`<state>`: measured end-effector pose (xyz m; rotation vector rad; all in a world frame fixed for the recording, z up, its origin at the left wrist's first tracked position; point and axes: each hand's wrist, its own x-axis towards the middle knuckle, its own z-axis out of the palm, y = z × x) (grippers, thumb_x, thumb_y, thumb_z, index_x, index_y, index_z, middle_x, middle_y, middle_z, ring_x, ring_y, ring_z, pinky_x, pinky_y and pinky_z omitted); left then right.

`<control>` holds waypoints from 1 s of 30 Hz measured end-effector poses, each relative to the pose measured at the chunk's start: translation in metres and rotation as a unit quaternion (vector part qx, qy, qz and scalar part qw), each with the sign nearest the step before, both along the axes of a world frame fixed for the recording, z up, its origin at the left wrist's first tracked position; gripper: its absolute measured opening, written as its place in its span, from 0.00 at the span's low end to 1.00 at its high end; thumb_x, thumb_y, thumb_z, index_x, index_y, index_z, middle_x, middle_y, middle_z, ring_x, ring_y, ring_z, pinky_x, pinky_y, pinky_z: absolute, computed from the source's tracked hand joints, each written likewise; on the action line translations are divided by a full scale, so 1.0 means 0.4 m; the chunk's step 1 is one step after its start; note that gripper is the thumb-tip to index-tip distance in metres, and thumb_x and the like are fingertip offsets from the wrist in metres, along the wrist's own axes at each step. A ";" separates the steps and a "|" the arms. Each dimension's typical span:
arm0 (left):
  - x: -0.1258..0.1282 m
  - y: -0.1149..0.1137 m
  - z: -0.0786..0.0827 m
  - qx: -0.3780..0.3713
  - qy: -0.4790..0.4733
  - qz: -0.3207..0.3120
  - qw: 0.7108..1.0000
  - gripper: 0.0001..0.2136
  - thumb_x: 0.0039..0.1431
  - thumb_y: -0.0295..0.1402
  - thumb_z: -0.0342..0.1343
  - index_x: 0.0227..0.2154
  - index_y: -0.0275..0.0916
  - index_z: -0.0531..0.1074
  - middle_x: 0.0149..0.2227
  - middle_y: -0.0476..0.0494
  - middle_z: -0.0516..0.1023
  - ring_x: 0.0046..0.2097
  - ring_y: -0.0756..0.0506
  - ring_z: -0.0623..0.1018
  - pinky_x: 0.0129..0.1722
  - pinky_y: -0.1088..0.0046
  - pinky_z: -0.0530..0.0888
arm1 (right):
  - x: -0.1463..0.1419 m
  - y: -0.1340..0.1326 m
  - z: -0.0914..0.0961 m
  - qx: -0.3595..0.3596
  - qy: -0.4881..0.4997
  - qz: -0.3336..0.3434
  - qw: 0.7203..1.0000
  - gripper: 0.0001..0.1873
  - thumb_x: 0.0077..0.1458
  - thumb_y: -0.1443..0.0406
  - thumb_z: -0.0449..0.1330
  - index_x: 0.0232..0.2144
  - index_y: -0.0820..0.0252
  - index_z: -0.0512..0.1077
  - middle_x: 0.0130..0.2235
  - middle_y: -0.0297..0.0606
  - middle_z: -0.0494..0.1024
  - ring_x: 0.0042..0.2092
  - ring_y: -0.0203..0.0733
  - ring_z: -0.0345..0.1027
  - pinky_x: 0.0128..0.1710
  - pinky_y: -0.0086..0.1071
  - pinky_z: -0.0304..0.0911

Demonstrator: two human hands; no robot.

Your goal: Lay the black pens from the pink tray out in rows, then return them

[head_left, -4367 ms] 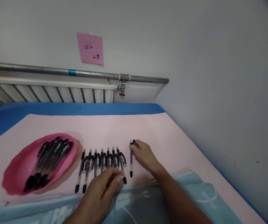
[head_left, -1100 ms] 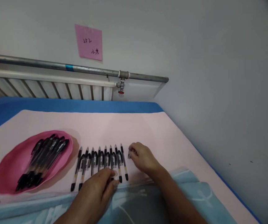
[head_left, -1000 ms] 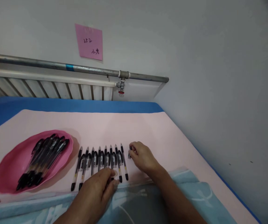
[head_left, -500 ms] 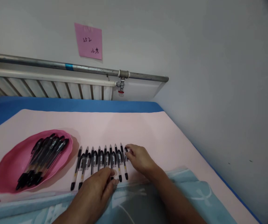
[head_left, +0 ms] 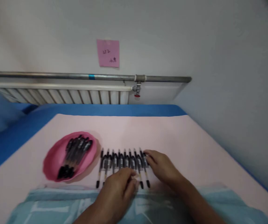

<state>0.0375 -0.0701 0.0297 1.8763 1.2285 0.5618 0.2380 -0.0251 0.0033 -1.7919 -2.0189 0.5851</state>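
Observation:
Several clear-barrelled gel pens (head_left: 99,169) with black grips lie side by side in a row, tips away from me. Between them sit black-and-clear pen caps (head_left: 121,161). My left hand (head_left: 121,191) is curled over the near ends of the middle pens and hides them. Its thumb and index finger come close together; whether anything is between them is hidden. At the right end of the row, my right hand (head_left: 163,165) has its fingertips closed at the last cap, beside the rightmost pen (head_left: 145,168).
A pink scalloped bowl (head_left: 51,161) to the left holds a pile of capped pens (head_left: 77,152). Light blue patterned cloth (head_left: 52,208) lies along the near side. Beyond the pink surface (head_left: 124,130) are a blue edge (head_left: 115,109), a radiator (head_left: 82,95) and a metal pipe (head_left: 63,75).
My view has turned left, so everything appears farther right. Both hands stay in about the same places along the pen row.

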 end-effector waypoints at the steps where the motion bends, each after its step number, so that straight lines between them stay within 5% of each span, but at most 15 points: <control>1: -0.009 0.011 0.004 0.018 0.001 0.014 1.000 0.10 0.59 0.34 0.44 0.36 0.41 0.70 0.32 0.46 0.76 0.34 0.47 0.74 0.34 0.74 0.66 | 0.002 0.004 -0.004 -0.003 0.005 0.000 1.000 0.18 0.56 0.65 0.48 0.44 0.62 0.72 0.46 0.44 0.76 0.47 0.44 0.69 0.49 0.37 0.60; 5: -0.090 0.078 0.023 0.105 0.038 0.159 0.981 0.11 0.60 0.35 0.43 0.36 0.40 0.70 0.30 0.48 0.76 0.33 0.48 0.74 0.34 0.74 0.67 | 0.007 0.018 -0.014 -0.006 0.022 -0.036 0.999 0.19 0.55 0.62 0.48 0.45 0.60 0.72 0.47 0.44 0.75 0.49 0.47 0.68 0.51 0.41 0.59; 8: -0.176 0.130 0.037 0.149 0.185 0.285 0.929 0.12 0.60 0.35 0.42 0.38 0.39 0.69 0.38 0.44 0.76 0.38 0.47 0.74 0.37 0.72 0.67 | 0.007 0.018 -0.009 -0.011 0.030 -0.040 0.999 0.20 0.55 0.61 0.47 0.44 0.61 0.72 0.47 0.45 0.75 0.49 0.47 0.68 0.50 0.41 0.60; 11: -0.240 0.163 0.033 0.102 0.318 0.303 0.893 0.10 0.56 0.35 0.45 0.31 0.37 0.70 0.35 0.39 0.76 0.36 0.42 0.75 0.30 0.70 0.66 | 0.003 0.012 0.000 -0.014 0.038 -0.040 0.998 0.20 0.55 0.60 0.47 0.43 0.60 0.72 0.45 0.44 0.76 0.47 0.47 0.69 0.48 0.40 0.61; 18: -0.266 0.184 -0.007 0.083 0.371 0.293 0.877 0.08 0.51 0.33 0.47 0.28 0.36 0.70 0.35 0.32 0.75 0.36 0.37 0.74 0.29 0.66 0.65 | -0.001 0.006 0.012 -0.014 0.056 -0.045 0.997 0.17 0.54 0.61 0.48 0.40 0.58 0.73 0.43 0.42 0.77 0.44 0.46 0.70 0.45 0.38 0.62; 25: -0.254 0.175 0.024 0.110 0.315 0.316 0.888 0.10 0.56 0.35 0.45 0.27 0.37 0.68 0.30 0.38 0.75 0.32 0.42 0.75 0.29 0.69 0.66 | -0.004 0.003 0.031 0.010 0.098 -0.075 0.992 0.16 0.52 0.59 0.50 0.37 0.58 0.73 0.40 0.42 0.78 0.41 0.46 0.70 0.42 0.37 0.63; 30: -0.172 0.120 0.039 0.140 0.050 0.305 0.941 0.11 0.57 0.43 0.46 0.33 0.41 0.65 0.27 0.50 0.72 0.28 0.48 0.73 0.29 0.73 0.67 | -0.042 -0.021 0.062 0.005 0.235 -0.074 0.969 0.13 0.52 0.58 0.52 0.32 0.57 0.73 0.28 0.36 0.75 0.29 0.39 0.68 0.29 0.31 0.63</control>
